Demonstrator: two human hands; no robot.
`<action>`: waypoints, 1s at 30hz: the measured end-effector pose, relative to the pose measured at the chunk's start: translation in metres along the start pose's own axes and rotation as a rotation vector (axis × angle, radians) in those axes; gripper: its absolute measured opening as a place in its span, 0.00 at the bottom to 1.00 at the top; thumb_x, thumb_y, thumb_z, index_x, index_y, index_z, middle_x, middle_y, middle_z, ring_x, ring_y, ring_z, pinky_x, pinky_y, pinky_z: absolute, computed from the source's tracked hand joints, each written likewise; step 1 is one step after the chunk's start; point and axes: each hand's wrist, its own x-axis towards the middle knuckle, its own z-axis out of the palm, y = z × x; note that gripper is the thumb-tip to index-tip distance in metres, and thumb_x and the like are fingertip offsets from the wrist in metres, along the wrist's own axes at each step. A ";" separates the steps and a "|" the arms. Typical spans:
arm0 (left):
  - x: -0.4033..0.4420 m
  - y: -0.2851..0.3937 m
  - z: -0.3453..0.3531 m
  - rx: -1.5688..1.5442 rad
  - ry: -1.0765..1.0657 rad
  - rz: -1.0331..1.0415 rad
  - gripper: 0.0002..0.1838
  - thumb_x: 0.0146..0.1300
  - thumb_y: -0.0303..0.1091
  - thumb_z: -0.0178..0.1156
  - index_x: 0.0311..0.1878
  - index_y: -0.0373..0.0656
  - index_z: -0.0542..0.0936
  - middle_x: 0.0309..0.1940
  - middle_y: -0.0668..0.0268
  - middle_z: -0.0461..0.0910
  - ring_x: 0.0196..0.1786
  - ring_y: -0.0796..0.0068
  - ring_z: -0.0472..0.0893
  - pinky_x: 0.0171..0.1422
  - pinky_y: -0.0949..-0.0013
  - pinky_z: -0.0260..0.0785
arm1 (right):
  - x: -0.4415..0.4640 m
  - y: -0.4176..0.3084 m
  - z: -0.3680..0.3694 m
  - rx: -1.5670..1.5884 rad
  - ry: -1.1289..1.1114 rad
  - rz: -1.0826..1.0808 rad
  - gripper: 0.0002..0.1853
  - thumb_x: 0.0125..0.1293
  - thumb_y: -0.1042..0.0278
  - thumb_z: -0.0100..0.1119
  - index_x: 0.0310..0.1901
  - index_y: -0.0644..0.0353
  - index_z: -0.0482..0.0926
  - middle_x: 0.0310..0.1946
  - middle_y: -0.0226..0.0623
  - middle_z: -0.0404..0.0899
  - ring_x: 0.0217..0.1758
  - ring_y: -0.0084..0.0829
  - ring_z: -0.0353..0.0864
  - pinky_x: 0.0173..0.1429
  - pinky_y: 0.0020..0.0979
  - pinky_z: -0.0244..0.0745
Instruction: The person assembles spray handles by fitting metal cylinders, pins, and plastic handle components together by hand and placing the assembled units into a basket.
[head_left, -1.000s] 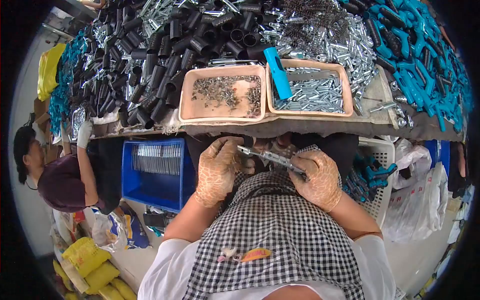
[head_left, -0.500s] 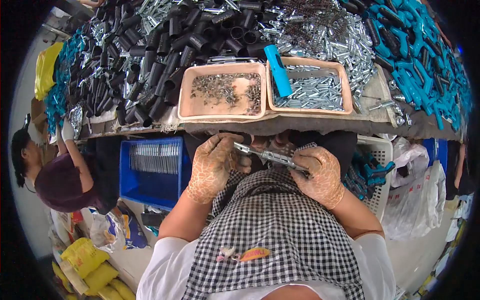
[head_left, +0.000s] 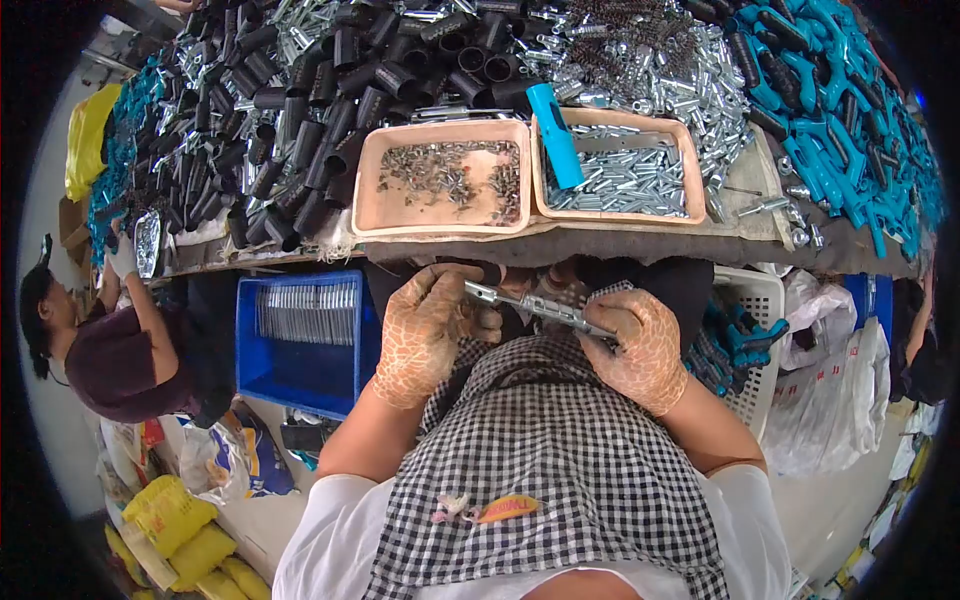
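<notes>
Both my hands wear pale gloves with an orange crackle pattern, and they hold a silver metal tube-and-rod assembly (head_left: 548,308) between them, over my lap. At its left end, my left hand (head_left: 420,340) has thumb and fingers closed on it. My right hand (head_left: 640,350) is wrapped round the thicker right end, hiding that tip. The piece slants slightly down to the right. Beyond my hands, at the bench edge, sit a tray of tiny metal parts (head_left: 400,212) and a tray of silver pins (head_left: 620,213). A teal tube (head_left: 557,140) leans across the second tray.
Black sleeves (head_left: 335,125), springs (head_left: 635,45) and teal handles (head_left: 815,130) are heaped on the bench. A blue crate (head_left: 300,385) of metal strips stands left, a white basket (head_left: 768,310) right. Another person (head_left: 120,360) works at far left.
My hands and the metal assembly stay almost where they were. The person at far left has shifted, with head and arm a little more upright. The whole view has moved slightly.
</notes>
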 end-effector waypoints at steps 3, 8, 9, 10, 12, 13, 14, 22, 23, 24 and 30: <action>0.001 0.000 0.000 0.023 -0.015 -0.021 0.19 0.80 0.39 0.51 0.55 0.29 0.78 0.33 0.58 0.82 0.34 0.66 0.86 0.39 0.62 0.85 | -0.001 0.001 0.001 0.009 0.010 -0.005 0.24 0.41 0.73 0.78 0.43 0.54 0.81 0.41 0.36 0.82 0.39 0.41 0.84 0.39 0.40 0.80; -0.002 -0.002 0.015 0.034 -0.002 -0.068 0.21 0.80 0.41 0.51 0.56 0.28 0.76 0.28 0.61 0.79 0.32 0.67 0.86 0.38 0.62 0.83 | -0.002 0.001 0.002 0.010 0.008 -0.007 0.24 0.40 0.73 0.78 0.43 0.54 0.81 0.41 0.36 0.82 0.39 0.41 0.84 0.39 0.40 0.80; -0.002 -0.006 0.016 0.029 -0.001 -0.076 0.21 0.80 0.41 0.51 0.56 0.28 0.76 0.29 0.61 0.79 0.33 0.67 0.86 0.39 0.61 0.83 | -0.002 0.001 0.003 0.012 0.005 -0.009 0.23 0.40 0.73 0.78 0.43 0.54 0.82 0.41 0.36 0.82 0.40 0.41 0.84 0.40 0.40 0.80; 0.000 -0.010 0.015 0.025 0.000 -0.084 0.21 0.80 0.41 0.51 0.57 0.28 0.76 0.29 0.61 0.79 0.33 0.67 0.86 0.39 0.61 0.83 | -0.002 0.000 0.003 0.006 -0.003 -0.009 0.23 0.41 0.73 0.78 0.43 0.54 0.82 0.41 0.36 0.82 0.40 0.41 0.84 0.40 0.40 0.80; 0.000 -0.012 0.013 0.010 -0.005 -0.090 0.21 0.80 0.41 0.51 0.57 0.29 0.77 0.30 0.61 0.80 0.33 0.67 0.86 0.39 0.61 0.83 | -0.001 -0.002 0.001 -0.009 -0.019 -0.010 0.23 0.41 0.72 0.78 0.43 0.54 0.82 0.41 0.36 0.82 0.40 0.41 0.84 0.41 0.40 0.80; -0.001 -0.012 0.012 -0.001 -0.012 -0.090 0.21 0.80 0.41 0.50 0.57 0.29 0.77 0.30 0.61 0.80 0.33 0.67 0.86 0.39 0.61 0.83 | -0.001 -0.003 0.000 -0.015 -0.022 -0.006 0.22 0.41 0.72 0.78 0.42 0.54 0.82 0.41 0.36 0.82 0.40 0.40 0.84 0.41 0.40 0.80; -0.001 -0.012 0.012 -0.012 -0.019 -0.089 0.20 0.80 0.41 0.50 0.57 0.29 0.77 0.30 0.60 0.80 0.33 0.67 0.86 0.39 0.61 0.83 | 0.000 -0.003 -0.002 -0.022 -0.026 -0.002 0.22 0.42 0.72 0.78 0.42 0.54 0.82 0.41 0.36 0.82 0.40 0.40 0.84 0.41 0.40 0.80; 0.003 -0.017 0.007 0.019 -0.048 -0.083 0.19 0.81 0.39 0.49 0.56 0.30 0.76 0.47 0.54 0.84 0.38 0.68 0.87 0.40 0.64 0.85 | -0.003 -0.005 0.002 -0.020 -0.027 0.009 0.22 0.43 0.71 0.77 0.43 0.53 0.82 0.41 0.36 0.82 0.40 0.39 0.84 0.41 0.39 0.80; 0.003 -0.018 0.008 0.023 -0.050 -0.078 0.19 0.81 0.39 0.49 0.56 0.30 0.76 0.48 0.53 0.84 0.38 0.67 0.87 0.40 0.64 0.85 | -0.003 -0.005 0.003 -0.024 -0.020 0.007 0.22 0.43 0.71 0.77 0.43 0.53 0.82 0.41 0.36 0.82 0.40 0.39 0.84 0.41 0.39 0.80; 0.002 -0.017 0.010 0.015 -0.036 -0.071 0.19 0.81 0.40 0.50 0.56 0.30 0.77 0.42 0.54 0.84 0.35 0.66 0.86 0.39 0.63 0.85 | -0.002 -0.005 0.004 -0.029 -0.013 0.005 0.22 0.44 0.71 0.77 0.44 0.53 0.82 0.41 0.36 0.82 0.40 0.39 0.84 0.41 0.39 0.81; -0.002 -0.008 0.016 0.012 0.004 -0.059 0.22 0.80 0.43 0.52 0.55 0.28 0.77 0.31 0.55 0.83 0.31 0.65 0.86 0.38 0.61 0.84 | -0.001 -0.005 0.007 -0.005 -0.031 0.002 0.22 0.44 0.71 0.77 0.44 0.53 0.82 0.41 0.36 0.82 0.40 0.40 0.83 0.41 0.39 0.80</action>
